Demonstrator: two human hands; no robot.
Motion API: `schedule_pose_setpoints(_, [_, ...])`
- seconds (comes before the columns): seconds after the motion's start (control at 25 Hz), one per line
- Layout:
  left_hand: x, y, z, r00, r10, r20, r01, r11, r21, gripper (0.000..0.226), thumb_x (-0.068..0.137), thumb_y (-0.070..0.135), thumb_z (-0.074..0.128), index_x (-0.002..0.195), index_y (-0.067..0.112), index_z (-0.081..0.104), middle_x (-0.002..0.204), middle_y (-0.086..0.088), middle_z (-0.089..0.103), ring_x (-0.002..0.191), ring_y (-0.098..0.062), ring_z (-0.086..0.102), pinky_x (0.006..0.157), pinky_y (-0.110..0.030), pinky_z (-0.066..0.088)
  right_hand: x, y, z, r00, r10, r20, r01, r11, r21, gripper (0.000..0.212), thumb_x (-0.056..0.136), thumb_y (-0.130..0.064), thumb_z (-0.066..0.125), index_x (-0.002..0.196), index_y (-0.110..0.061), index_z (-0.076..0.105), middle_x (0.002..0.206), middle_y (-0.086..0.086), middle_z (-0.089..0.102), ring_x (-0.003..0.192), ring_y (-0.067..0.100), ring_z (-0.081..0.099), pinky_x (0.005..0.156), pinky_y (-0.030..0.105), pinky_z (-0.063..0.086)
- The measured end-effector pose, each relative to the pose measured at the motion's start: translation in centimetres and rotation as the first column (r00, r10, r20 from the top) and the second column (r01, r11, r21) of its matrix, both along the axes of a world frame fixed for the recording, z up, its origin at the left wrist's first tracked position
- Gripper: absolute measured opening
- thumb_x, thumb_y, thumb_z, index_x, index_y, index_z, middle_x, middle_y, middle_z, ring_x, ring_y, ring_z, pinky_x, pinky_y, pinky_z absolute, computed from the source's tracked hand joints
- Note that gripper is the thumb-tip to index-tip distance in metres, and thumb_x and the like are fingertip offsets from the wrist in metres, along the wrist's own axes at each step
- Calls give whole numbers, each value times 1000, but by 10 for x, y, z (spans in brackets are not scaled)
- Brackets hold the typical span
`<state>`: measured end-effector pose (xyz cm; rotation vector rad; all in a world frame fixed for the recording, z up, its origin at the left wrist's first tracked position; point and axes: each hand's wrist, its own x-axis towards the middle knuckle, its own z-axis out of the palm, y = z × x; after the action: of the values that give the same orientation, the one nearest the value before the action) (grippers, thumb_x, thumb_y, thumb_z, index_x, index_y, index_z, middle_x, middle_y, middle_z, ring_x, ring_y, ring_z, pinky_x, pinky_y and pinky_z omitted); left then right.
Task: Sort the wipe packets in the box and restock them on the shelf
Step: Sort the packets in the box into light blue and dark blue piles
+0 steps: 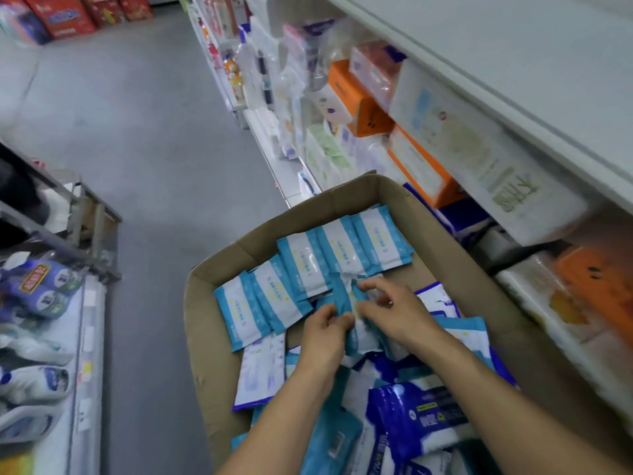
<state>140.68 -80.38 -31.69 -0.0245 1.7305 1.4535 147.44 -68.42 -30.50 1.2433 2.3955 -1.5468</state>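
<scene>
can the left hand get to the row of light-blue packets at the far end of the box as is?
Probably yes. The row of light-blue packets lies uncovered on top, just beyond the left hand, with the box open above. But the left hand is now pinching a packet together with the right hand.

We have one view only, a wide-angle camera worn on the head, looking forward and steeply down into the cardboard box [346, 200] at lower centre, close enough that both forearms enter from the bottom edge. The aisle floor [144, 125] recedes toward the upper left, and shelving [513, 77] slants across the upper right.
</scene>
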Motion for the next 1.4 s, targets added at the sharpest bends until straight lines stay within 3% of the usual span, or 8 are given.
schedule_pose_setpoints(0.12, [-17,-30,-8,996,77,43,-77,997,-7,15,97,5,52,98,7,67,83,-4,73,65,-9,69,54,-20,51,-22,-22,-13,999,23,-24,-24,999,-22,22,93,-14,56,109,-29,61,107,-4,61,89,6,56,74,19,45])
schedule_pose_setpoints(0.44, [-43,-81,-40,1000,27,-11,-28,991,-133,15,99,12,51,101,10,65,90,-10,61,80,-17,53,70,-25,42,-43,-45,-39,881,44,471,-178,954,243,55,80,-41,71,118,-12,44,118,10,56,109,31,55,76,35,46])
schedule_pose_setpoints(0.6, [-57,-102,-38,984,171,-44,-174,980,-95,16,101,11,46,99,12,62,92,-12,70,79,-18,63,72,-30,53,-47,-49,-35,966,46,256,-80,989,125,17,83,-29,72,82,-17,60,82,-1,64,73,13,59,62,29,46])
schedule_pose_setpoints(0.72, [-83,-106,-41,935,342,-89,-351,930,-107,18,100,12,42,96,17,60,96,-12,70,79,-20,64,77,-42,55,-82,-54,-23,999,10,-34,-10,1000,10,14,84,-19,72,77,-11,62,74,-1,63,66,10,57,56,20,44])
schedule_pose_setpoints(0.84, [-110,-97,-37,904,414,-108,-427,891,-153,20,97,7,41,89,18,57,94,-8,68,74,-17,61,65,-33,52,-129,-57,-27,997,49,-55,-48,999,22,11,88,-17,67,82,-9,62,75,1,60,74,17,58,68,29,46])
schedule_pose_setpoints(0.96, [-121,-92,-32,957,280,-81,-291,936,-198,15,100,10,44,108,21,48,105,0,61,84,-14,61,64,-27,51,-141,-58,-35,989,125,-73,-130,990,-61,14,91,-6,58,103,-12,63,99,2,68,95,18,63,85,29,50])
schedule_pose_setpoints(1.12, [-95,-117,-39,904,-152,-399,-76,863,-500,47,95,23,56,138,19,39,138,-1,43,127,-21,43,107,-41,38,-99,-60,-34,992,122,-37,-114,980,163,26,93,-11,58,119,-15,63,107,-5,61,100,12,58,91,26,46])
schedule_pose_setpoints(1.4, [-38,-114,-48,719,-629,-294,181,578,-796,68,85,59,59,134,16,38,134,-5,36,120,-26,37,97,-32,35,-54,-77,-46,854,405,328,-468,872,142,24,89,-21,57,113,-19,63,117,0,64,105,18,59,90,36,50])
